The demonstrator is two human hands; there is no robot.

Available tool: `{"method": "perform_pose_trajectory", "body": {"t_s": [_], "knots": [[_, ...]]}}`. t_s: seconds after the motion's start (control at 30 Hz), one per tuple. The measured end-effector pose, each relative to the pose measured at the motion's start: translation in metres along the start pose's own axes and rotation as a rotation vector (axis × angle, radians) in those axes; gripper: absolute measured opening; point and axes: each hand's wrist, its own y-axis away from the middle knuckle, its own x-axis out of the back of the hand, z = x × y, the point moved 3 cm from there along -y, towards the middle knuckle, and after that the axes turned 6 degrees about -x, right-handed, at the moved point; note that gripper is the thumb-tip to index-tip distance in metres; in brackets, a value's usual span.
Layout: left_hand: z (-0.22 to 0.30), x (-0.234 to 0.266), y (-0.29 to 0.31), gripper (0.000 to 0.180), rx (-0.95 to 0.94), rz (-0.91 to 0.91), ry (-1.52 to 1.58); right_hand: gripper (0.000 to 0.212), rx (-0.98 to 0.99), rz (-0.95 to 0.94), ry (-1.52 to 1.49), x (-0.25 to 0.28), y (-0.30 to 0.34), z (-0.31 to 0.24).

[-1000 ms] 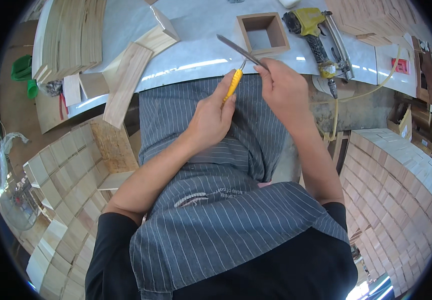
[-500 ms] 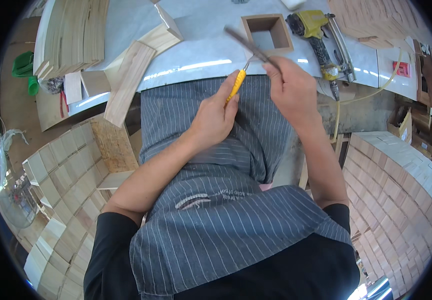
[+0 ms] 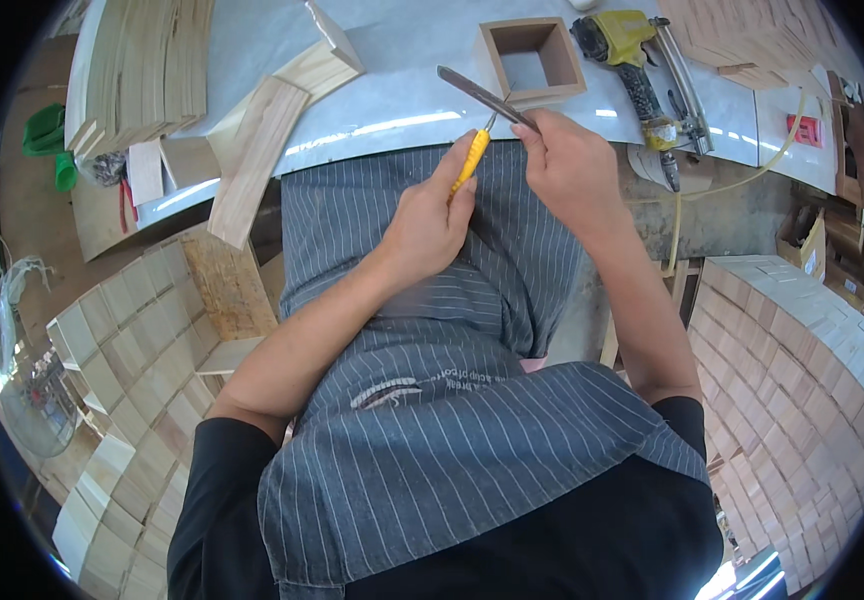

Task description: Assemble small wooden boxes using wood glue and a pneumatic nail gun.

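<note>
My left hand (image 3: 422,225) is closed round a small yellow-handled tool (image 3: 469,165), with the thumb and forefinger along its grip. A thin metal tip sticks out of the handle, pointing up and away from me. In my right hand (image 3: 577,170) is a flat, dark metal file (image 3: 474,90), gripped at one end and slanting up to the left. The metal tip meets the underside of the file near my right fingers; whether they touch is too fine to tell. Both tools are held over my striped apron (image 3: 402,320), at the table's near edge.
Beyond the file, an open square wooden box (image 3: 495,62) stands on the pale table (image 3: 402,60). A yellow nail gun (image 3: 624,38) with a hose lies right of it. Joined boards (image 3: 262,155) overhang the edge at left, near stacked boards (image 3: 142,70). Wooden block stacks (image 3: 792,390) flank me.
My right hand has shifted a little left, and the file's far end has come left and nearer to me. My left hand and the yellow-handled tool have barely moved.
</note>
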Motion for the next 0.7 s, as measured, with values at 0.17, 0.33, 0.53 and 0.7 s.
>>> {"method": "perform_pose_trajectory", "body": {"t_s": [0.17, 0.33, 0.53, 0.7], "knots": [[-0.005, -0.004, 0.007, 0.054, -0.012, -0.001, -0.012, 0.013, 0.028, 0.017, 0.023, -0.001, 0.006, 0.001], [-0.009, -0.005, 0.000, 0.054, -0.085, 0.037, -0.041, 0.012, 0.038, 0.034, -0.023, 0.000, 0.003, 0.005], [-0.009, -0.004, -0.003, 0.053, -0.058, 0.026, -0.048, 0.015, 0.048, 0.061, -0.071, -0.004, 0.003, 0.009], [-0.016, -0.006, -0.001, 0.053, -0.106, 0.050, -0.055, 0.019, 0.026, 0.066, -0.060, -0.002, 0.002, 0.007]]}}
